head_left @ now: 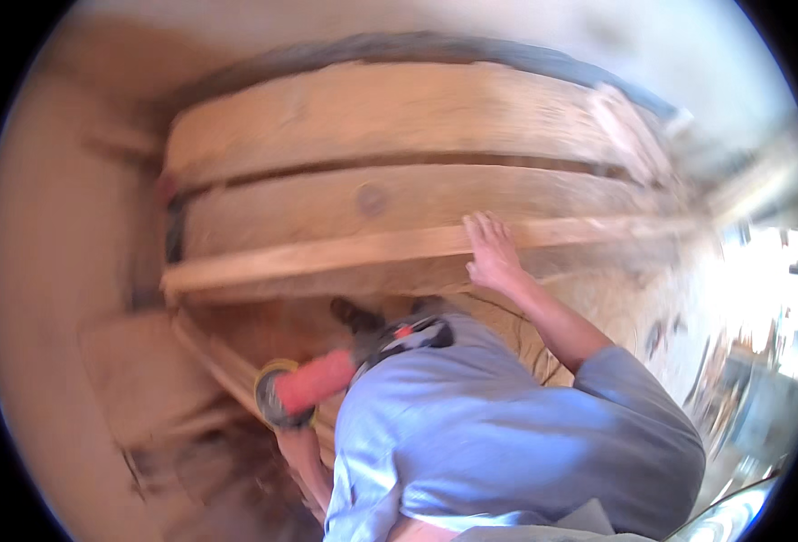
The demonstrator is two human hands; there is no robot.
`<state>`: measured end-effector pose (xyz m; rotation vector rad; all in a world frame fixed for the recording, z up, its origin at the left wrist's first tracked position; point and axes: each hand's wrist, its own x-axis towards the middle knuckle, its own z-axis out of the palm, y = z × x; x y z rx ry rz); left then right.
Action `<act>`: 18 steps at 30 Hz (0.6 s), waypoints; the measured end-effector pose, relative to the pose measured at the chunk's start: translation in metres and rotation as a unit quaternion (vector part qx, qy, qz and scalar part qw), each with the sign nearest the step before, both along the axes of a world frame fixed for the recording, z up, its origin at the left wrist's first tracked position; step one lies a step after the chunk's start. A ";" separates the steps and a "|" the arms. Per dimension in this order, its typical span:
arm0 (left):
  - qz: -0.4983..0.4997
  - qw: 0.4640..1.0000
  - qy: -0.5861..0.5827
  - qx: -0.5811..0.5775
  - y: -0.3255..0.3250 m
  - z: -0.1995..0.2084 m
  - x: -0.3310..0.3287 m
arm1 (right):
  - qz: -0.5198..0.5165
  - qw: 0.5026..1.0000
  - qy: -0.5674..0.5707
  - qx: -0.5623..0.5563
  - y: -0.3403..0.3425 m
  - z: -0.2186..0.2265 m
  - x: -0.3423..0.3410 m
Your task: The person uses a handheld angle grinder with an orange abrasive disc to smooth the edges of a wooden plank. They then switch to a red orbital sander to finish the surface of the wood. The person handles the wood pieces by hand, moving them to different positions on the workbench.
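Note:
A long, narrow wooden strip (345, 253) lies across the near part of a plank-topped bench. My right hand (492, 256) is closed over the strip, its fingers on the far edge and its thumb on the near side. At my left side is a red handheld power tool with a round disc, like an angle grinder (313, 386). My left hand (292, 440) is at the disc end of this grinder and appears to hold it; the tool's head hides most of the fingers.
Wide planks with a dark gap between them form the bench top (372, 108). A short wood piece (629, 135) lies at its far right. Wooden lengths (214, 357) lean at the lower left beside a brown block-like shape (150, 375). A thin cord (516, 316) trails near my right arm. Motion blurs the surroundings.

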<state>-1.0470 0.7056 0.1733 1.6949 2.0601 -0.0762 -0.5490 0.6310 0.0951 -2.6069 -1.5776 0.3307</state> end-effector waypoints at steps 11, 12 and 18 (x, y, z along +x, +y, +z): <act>-0.142 0.989 -0.039 -0.011 0.015 -0.053 0.144 | -0.004 0.975 0.164 -0.148 -0.047 -0.044 0.136; -0.156 0.987 -0.037 -0.009 0.018 -0.052 0.154 | -0.008 0.972 0.171 -0.160 -0.045 -0.044 0.149; -0.182 0.983 -0.030 -0.018 0.017 -0.059 0.181 | 0.088 0.925 0.183 -0.322 0.010 -0.134 0.226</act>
